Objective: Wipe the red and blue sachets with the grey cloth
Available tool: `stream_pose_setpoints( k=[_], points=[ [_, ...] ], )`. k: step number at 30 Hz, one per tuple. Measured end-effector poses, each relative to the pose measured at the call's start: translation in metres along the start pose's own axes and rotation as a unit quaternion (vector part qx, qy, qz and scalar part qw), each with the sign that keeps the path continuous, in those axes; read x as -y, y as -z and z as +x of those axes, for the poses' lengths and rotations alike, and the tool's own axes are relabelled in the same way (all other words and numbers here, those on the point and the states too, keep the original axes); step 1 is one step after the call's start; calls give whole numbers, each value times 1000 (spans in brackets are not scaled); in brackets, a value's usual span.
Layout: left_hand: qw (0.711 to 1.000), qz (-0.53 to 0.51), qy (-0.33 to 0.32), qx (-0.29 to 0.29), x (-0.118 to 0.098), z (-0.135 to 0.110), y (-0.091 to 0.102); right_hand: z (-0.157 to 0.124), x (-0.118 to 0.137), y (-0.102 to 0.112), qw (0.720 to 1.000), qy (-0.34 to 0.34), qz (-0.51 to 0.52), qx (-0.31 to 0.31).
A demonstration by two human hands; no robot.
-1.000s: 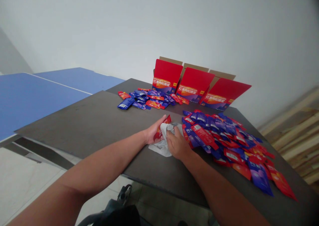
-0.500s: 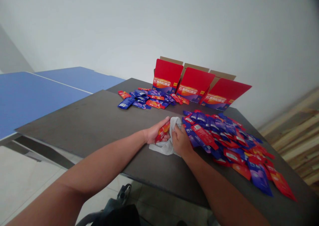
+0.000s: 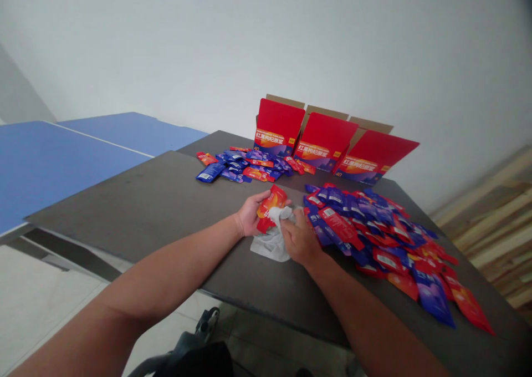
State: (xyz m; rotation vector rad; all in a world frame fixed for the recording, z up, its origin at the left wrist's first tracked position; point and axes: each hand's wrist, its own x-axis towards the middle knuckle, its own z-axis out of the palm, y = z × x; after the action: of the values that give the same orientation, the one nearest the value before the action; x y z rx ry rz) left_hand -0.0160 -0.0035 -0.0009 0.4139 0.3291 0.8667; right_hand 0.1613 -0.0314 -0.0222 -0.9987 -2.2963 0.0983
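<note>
1. The left grip (image 3: 249, 216) is closed round one red pouch (image 3: 270, 201), thumb at its upper left side, fingertips showing past its right edge
2. The right grip (image 3: 301, 239) clutches a white cloth (image 3: 272, 246), a bunched corner of it against the pouch's lower right; the rest droops below the hands
3. The pouch is between the two hands, over the near part of the dark counter (image 3: 137, 202); its long axis runs away from the person, leaning slightly right, one end pointing toward the boxes, the other toward the near edge, printed face toward the person
4. Room to move is tight on the right, where a large pile of red and blue pouches (image 3: 366, 222) begins just beside the right hand and spreads toward the right edge
5. On the left the counter is bare out to its corner; the near edge passes under both forearms
6. Beyond a bare strip, a smaller pile of pouches (image 3: 249, 163) lies in front of three red boxes (image 3: 326, 136), set in a row with flaps raised, near the wall (image 3: 166, 44)
7. A blue table (image 3: 83, 144) lies past the counter's left side
</note>
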Motion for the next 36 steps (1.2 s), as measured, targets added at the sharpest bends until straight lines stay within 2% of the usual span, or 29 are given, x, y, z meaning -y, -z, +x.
stream_pose_setpoints(
  k=[3,6,13,18,28,31,33,36],
  points=[
    [999,-29,-27,4,0,3,1,-2,3,-1,997,41,-4,67],
    [999,-34,-14,22,1,4,3,-1,3,-1,996,27,-25,75],
    [997,-14,45,62,3,1,5,3,-2,3,996,-48,-76,30],
    [999,17,46,18,4,1,3,5,-9,0,992,-106,-56,-26],
    [997,34,52,-35,1,1,1,6,-16,-2,983,-169,-42,-59],
    [998,32,52,-31,0,1,2,7,-18,-1,978,-194,-32,-74],
    [999,24,36,-32,-2,2,3,7,-18,0,981,-172,-23,-89],
    [999,5,22,-34,-5,2,5,3,-16,1,995,-65,-2,-79]
  ],
)
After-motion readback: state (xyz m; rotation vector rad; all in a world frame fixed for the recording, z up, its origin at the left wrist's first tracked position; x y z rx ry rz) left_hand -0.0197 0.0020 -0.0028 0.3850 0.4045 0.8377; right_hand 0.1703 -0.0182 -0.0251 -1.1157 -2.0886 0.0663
